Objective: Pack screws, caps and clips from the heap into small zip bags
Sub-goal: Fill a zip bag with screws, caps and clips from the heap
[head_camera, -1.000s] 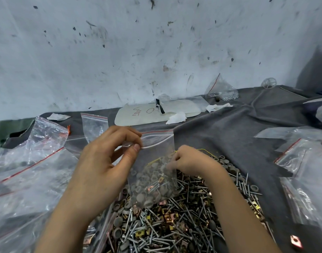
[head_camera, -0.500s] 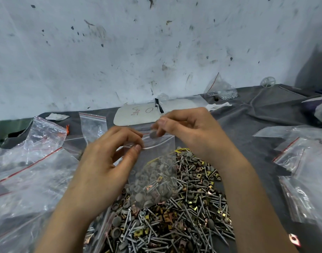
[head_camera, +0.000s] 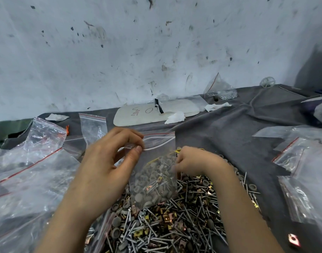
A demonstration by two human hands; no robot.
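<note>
The small zip bag (head_camera: 154, 179) (part-filled with grey caps and clips) hangs upright over the heap (head_camera: 174, 225), its top left corner pinched by the left hand (head_camera: 105, 172). The right hand (head_camera: 195, 159) rests on the heap at the bag's right edge, its fingers curled under; I cannot tell whether they hold anything.
</note>
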